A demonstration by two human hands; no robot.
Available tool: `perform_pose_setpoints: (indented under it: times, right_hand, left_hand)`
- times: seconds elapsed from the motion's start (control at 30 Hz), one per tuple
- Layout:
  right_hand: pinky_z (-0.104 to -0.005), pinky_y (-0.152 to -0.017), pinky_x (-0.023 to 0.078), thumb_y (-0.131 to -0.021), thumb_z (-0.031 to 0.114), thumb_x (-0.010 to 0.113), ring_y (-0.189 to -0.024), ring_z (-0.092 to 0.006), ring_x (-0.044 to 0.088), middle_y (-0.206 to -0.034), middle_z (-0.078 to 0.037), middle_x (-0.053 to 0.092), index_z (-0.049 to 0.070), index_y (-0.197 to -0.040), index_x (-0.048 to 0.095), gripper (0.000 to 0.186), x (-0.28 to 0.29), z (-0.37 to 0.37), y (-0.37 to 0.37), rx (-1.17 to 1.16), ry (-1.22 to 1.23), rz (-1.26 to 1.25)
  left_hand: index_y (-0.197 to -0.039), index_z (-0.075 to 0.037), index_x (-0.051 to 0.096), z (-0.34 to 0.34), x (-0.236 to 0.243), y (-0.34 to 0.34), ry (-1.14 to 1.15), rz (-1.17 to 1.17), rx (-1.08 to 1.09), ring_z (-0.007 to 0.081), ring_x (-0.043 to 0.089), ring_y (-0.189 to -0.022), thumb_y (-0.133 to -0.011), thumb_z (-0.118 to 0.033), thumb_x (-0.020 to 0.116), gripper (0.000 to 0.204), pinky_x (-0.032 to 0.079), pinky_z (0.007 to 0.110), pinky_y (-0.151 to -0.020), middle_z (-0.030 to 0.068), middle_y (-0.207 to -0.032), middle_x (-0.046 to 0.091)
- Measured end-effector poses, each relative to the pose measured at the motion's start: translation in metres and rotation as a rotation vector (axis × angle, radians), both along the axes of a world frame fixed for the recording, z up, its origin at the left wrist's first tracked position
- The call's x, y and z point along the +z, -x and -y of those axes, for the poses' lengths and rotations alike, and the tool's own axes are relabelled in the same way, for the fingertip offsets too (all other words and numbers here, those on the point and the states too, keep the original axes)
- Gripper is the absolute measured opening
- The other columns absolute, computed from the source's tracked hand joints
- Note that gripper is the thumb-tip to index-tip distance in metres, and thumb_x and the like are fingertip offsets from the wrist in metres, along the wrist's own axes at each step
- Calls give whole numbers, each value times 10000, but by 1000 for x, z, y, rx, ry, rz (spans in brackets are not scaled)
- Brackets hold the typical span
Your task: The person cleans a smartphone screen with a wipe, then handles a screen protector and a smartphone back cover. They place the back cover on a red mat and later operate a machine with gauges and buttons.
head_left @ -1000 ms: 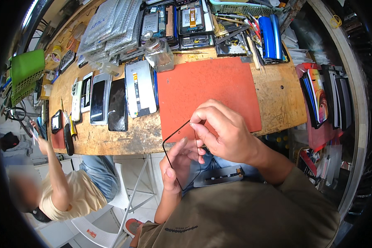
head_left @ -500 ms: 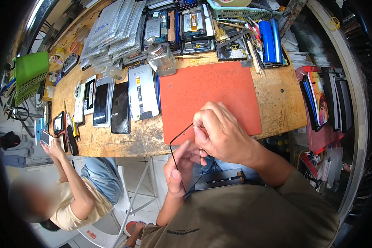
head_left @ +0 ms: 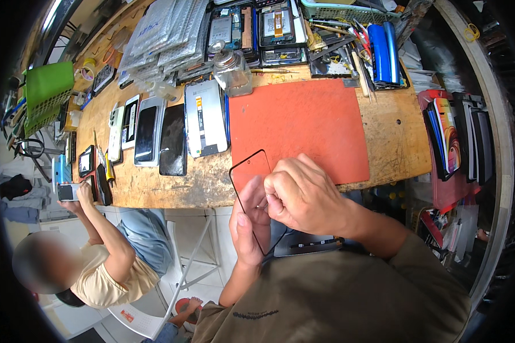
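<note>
My left hand holds a clear phone screen glass with a thin black border and a small round camera mark near its top. The thumb lies along one long edge, and the fingers are behind the pane. My right hand is closed in a pinch at the glass's right long edge; whatever its fingertips hold is hidden. The glass is tilted over the near edge of a red-orange mat. Below my hands, a dark flat phone screen part with a flex strip rests on my lap.
Phones and screens, including a silver panel, line the wooden bench left of the mat. A glass jar, bubble-wrap pouches and tools stand behind. A co-worker holding a phone sits at left.
The glass is turned more toward the view, its top corner and camera mark now clear of my right hand. The scene sits slightly higher and rightward. The co-worker's phone has turned.
</note>
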State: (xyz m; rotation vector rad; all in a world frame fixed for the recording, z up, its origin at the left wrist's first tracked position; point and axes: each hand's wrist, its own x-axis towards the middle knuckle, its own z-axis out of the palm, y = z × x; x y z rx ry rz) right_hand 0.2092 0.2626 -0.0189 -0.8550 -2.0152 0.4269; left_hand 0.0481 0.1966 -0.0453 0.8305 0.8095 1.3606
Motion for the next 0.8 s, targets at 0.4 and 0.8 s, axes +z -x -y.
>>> perform_pose_setpoints:
  times: [0.4, 0.8]
  right_hand:
    - [-390, -672, 432, -752, 61, 749, -737, -264, 581, -857, -104, 546, 51, -880, 551, 236, 6, 11, 3, 99, -49, 67]
    - [-383, -659, 446, -761, 25, 735, -727, -276, 597, -843, -118, 559, 37, -879, 557, 214, 16, 18, 7, 254, 15, -44]
  left_hand:
    - [-1607, 40, 294, -14, 7, 19, 28, 174, -104, 387, 555, -1367, -1113, -522, 395, 756, 412, 486, -1172, 336, -1504, 508]
    - [-1646, 2, 228, -26, -3, 37, -7, 481, -259, 431, 540, -1355, -1129, -494, 297, 720, 400, 535, -1171, 366, -1504, 487]
